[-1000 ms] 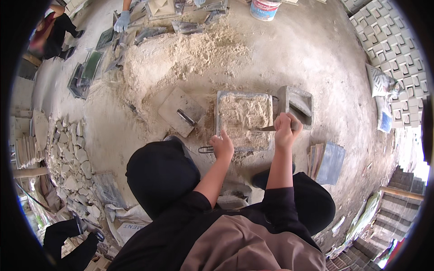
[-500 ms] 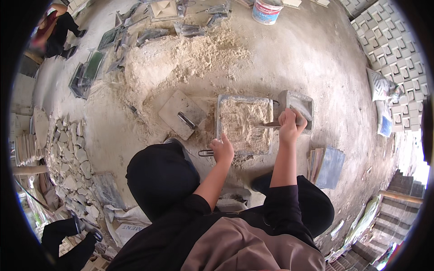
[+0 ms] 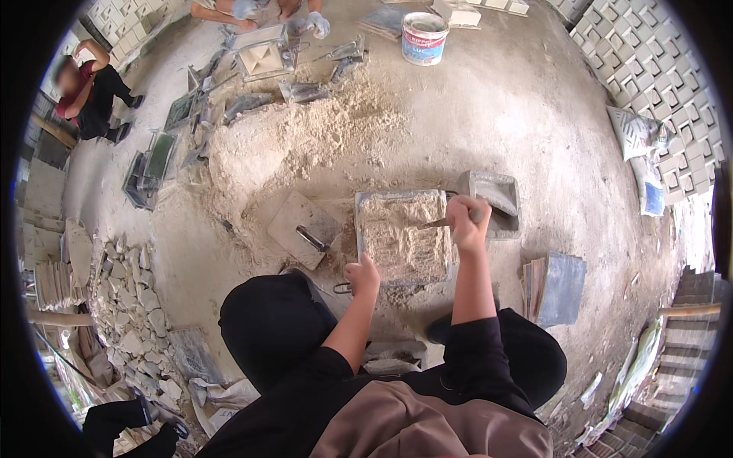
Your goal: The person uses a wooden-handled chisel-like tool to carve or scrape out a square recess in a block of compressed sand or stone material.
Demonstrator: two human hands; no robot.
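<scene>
- Right hand [image 3: 468, 223] clenched round a trowel [image 3: 435, 224], blade out over the sandy mix [image 3: 405, 248]!
- That mix fills a square frame [image 3: 360, 229] on the floor [image 3: 550, 145].
- Left hand [image 3: 363, 276], curled at the near left corner; can't tell if it's gripping.
- Grey trough [image 3: 513, 191] just right.

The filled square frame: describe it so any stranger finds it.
Past the dark knees lies the dusty floor. There, between left hand and right hand, sits the grey frame. Unlike the handled board to its left, it is filled with pale, crumbly material.
</scene>
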